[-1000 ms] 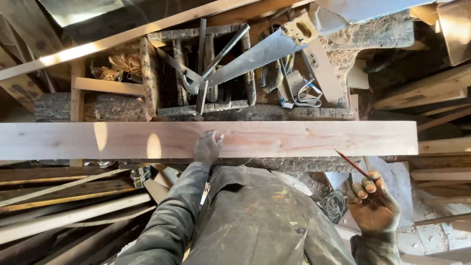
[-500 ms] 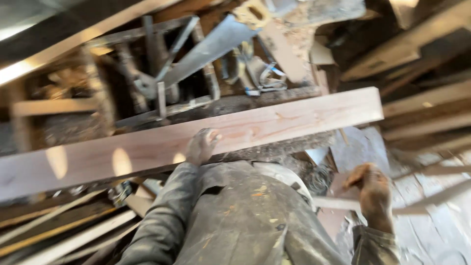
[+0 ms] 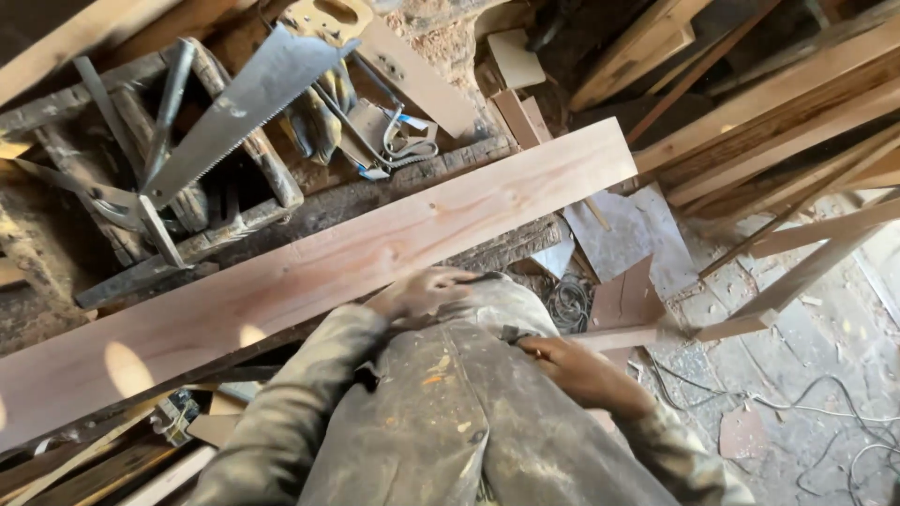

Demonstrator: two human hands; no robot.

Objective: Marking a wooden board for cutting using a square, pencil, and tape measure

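Observation:
A long pale wooden plank (image 3: pixel 375 244) lies slantwise across a rough workbench, from lower left to upper right. My left hand (image 3: pixel 420 295), in a dusty glove, rests on the plank's near edge with its fingers curled over it. My right hand (image 3: pixel 577 370) lies against my paint-spotted work clothes (image 3: pixel 450 422) at hip height, fingertips at a pocket opening. No pencil shows in it, and its fingers are partly hidden against the cloth.
A handsaw (image 3: pixel 244 98) and metal clamps (image 3: pixel 384 141) lie on the bench beyond the plank. Stacked boards (image 3: pixel 778 122) lean at the right. Offcuts, sheet scraps (image 3: pixel 619 234) and cables (image 3: pixel 825 412) litter the floor at the right.
The view has swung so that the plank now runs slantwise. My right hand, which held a red pencil out to the side, has come in to my hip. The left hand stays on the plank.

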